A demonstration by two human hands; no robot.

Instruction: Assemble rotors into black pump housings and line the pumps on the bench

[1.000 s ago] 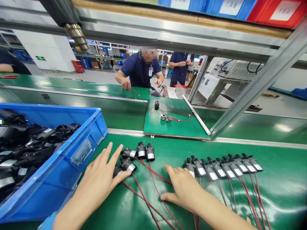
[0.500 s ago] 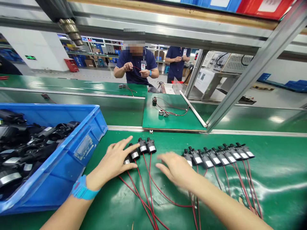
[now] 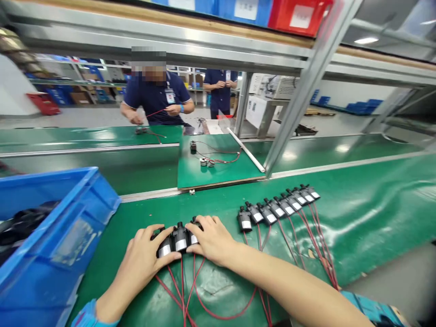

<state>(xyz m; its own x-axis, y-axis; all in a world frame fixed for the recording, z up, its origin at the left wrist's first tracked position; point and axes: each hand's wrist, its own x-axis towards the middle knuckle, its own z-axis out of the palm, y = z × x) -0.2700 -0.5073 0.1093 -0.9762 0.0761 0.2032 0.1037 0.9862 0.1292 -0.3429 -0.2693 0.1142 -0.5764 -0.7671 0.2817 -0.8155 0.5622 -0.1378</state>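
Note:
A short row of small black pumps with white labels and red wires lies on the green bench in front of me. My left hand grips the left end of this row, thumb below and fingers above. At the opposite end, my right hand has its thumb and fingers around the rightmost pump, covering much of it. Red wires trail from the row towards me. Further right, a longer slanting row of similar pumps lies untouched, its wires partly under my right forearm.
A blue crate of black parts stands at the left. Behind the bench, a green board carries a few small motors with wires. A metal post rises beyond the right-hand row. Two co-workers are across the line.
My right hand has come left onto the near row of pumps. My left hand, spread over the row before, has closed around its left end. The view has turned to the right.

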